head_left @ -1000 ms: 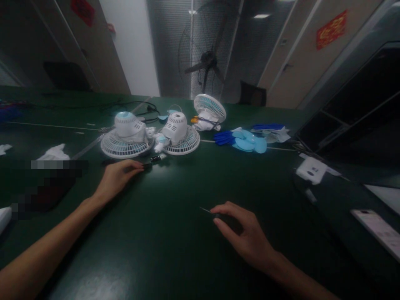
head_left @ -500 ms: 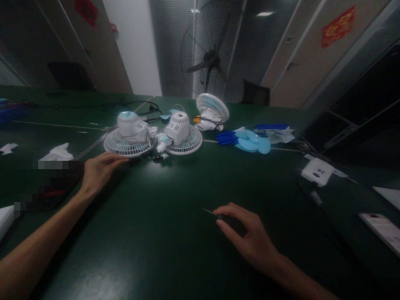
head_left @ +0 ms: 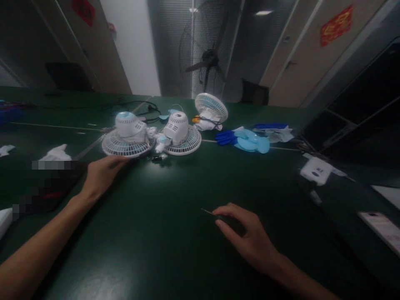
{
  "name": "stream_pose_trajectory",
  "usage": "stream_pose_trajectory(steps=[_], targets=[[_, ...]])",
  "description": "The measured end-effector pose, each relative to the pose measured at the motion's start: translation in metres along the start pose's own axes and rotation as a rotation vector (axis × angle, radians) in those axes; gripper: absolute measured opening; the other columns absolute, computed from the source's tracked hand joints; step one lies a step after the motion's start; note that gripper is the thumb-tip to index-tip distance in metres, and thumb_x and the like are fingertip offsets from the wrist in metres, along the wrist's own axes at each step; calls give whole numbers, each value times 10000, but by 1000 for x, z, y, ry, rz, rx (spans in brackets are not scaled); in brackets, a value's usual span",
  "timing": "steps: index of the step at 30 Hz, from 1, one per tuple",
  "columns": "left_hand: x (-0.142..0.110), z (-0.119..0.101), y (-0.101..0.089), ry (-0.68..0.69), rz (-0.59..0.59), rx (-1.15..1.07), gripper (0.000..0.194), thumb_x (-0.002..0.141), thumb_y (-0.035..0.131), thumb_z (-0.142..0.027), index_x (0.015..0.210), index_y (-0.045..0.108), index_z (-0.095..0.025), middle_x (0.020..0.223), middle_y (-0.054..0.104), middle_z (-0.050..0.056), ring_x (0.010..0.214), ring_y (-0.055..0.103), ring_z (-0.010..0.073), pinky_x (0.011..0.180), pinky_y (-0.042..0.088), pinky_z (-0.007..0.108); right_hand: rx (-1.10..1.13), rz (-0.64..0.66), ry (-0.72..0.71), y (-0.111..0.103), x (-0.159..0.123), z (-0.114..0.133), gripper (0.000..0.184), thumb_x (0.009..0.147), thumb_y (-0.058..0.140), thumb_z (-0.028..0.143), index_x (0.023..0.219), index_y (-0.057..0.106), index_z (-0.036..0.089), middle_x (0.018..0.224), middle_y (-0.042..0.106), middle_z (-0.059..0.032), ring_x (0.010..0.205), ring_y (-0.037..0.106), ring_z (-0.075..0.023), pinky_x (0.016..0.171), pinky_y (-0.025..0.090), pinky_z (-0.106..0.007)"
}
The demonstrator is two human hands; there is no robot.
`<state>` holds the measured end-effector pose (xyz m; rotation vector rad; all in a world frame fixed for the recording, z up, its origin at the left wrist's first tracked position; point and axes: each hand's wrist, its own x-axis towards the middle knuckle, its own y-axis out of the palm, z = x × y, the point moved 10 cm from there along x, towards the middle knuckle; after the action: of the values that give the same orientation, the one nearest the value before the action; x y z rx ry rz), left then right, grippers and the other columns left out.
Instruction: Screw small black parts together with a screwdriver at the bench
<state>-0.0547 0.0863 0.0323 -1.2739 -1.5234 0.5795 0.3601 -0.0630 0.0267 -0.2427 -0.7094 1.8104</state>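
Observation:
My right hand (head_left: 250,237) is closed around the dark handle of a small screwdriver (head_left: 231,223). Its thin metal shaft points left, above the green table. At the left, my left hand (head_left: 103,173) reaches out with fingers stretched along the near rim of a white desk fan (head_left: 129,129), which lies grille down. The fingertips are partly hidden, and whether they touch the rim is unclear. Beside it a second white fan (head_left: 178,129) also lies grille down. A small dark object (head_left: 158,158) is in front of the two fans.
Behind stands a third small fan (head_left: 211,110) with its grille tilted up. Light blue fan blades (head_left: 251,141) and blue gloves (head_left: 226,137) lie right of it. A white box (head_left: 316,170) and a phone (head_left: 379,227) are at the right, crumpled white paper (head_left: 56,153) at the left.
My left hand has slid slightly right and nearer to me along the fan's rim. My right hand with the screwdriver stays nearly still. The whole view has shifted a little.

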Motion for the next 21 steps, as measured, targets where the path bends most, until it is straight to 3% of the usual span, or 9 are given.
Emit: stream_pose_trajectory(steps=[5, 14, 21], targets=[[-1, -12, 5, 88, 28, 21, 429, 1003, 558, -484, 1169, 745, -135, 1223, 738, 54, 1085, 689, 207, 1036, 505, 328, -5, 17, 12, 0, 0, 0, 161, 1001, 603, 236, 1139, 684, 258, 984, 712, -23, 868, 685, -197, 761, 532, -330], [-2, -17, 7, 117, 22, 34, 503, 1044, 462, -519, 1196, 719, -113, 1251, 693, 58, 1101, 667, 215, 1058, 501, 377, -10, 36, 37, 2, -2, -8, 172, 1012, 600, 255, 1166, 676, 271, 996, 710, -21, 877, 685, -199, 761, 534, -333], [0, -24, 17, 138, 100, 40, 432, 990, 527, -488, 1171, 716, -144, 1289, 679, 113, 1133, 663, 269, 1026, 512, 380, 4, 47, 40, 2, -1, -7, 166, 1012, 611, 254, 1163, 677, 272, 999, 707, -17, 861, 682, -190, 733, 531, -313]])
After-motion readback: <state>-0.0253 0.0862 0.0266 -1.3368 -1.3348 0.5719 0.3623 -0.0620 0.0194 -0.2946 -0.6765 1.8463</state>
